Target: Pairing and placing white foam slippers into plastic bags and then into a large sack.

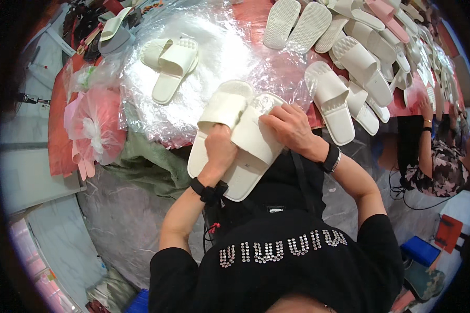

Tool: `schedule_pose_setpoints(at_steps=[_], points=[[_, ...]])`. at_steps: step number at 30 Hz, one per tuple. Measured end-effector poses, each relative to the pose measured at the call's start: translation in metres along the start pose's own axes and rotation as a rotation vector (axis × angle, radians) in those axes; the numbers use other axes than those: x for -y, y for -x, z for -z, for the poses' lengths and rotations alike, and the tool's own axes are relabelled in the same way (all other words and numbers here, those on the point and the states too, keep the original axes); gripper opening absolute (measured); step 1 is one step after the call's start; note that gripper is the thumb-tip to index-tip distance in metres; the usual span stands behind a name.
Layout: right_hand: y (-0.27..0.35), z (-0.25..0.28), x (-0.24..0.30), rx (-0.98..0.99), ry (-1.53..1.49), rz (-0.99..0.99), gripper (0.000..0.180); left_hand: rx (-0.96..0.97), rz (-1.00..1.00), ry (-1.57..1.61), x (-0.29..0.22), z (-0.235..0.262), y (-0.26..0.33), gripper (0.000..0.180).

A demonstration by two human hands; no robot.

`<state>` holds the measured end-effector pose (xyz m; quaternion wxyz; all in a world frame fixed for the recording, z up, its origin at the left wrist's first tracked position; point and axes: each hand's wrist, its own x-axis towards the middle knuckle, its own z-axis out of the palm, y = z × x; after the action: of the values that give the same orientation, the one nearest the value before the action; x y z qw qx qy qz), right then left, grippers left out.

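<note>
Slipper pair, cream, held at table edge.
Left hand grips the left slipper; right hand presses closed on the right slipper. Both overhang slick plastic sheet; a loose grip could let them slide off.
</note>
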<state>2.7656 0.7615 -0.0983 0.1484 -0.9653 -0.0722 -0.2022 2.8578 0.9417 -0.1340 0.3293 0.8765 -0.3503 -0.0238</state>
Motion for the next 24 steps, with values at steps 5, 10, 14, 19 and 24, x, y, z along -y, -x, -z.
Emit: schedule_pose_setpoints(at_steps=[5, 10, 14, 19, 24], points=[[-0.017, -0.002, 0.003, -0.090, -0.111, 0.096, 0.013, -0.090, -0.270, -0.096, -0.017, -0.002, -0.001, 0.033], [-0.006, -0.018, 0.021, -0.003, -0.305, 0.268, 0.017, -0.009, -0.104, -0.021, 0.005, -0.012, 0.005, 0.023], [-0.003, -0.012, 0.047, 0.027, -0.437, 0.392, 0.016, -0.062, 0.065, 0.109, 0.010, -0.012, 0.005, 0.018], [-0.009, -0.020, 0.062, 0.054, -0.589, 0.435, 0.015, -0.172, 0.076, -0.023, 0.005, -0.009, -0.001, 0.019], [-0.006, -0.029, 0.080, 0.106, -0.775, 0.559, 0.009, -0.299, 0.070, -0.153, 0.000, -0.004, -0.018, 0.021]])
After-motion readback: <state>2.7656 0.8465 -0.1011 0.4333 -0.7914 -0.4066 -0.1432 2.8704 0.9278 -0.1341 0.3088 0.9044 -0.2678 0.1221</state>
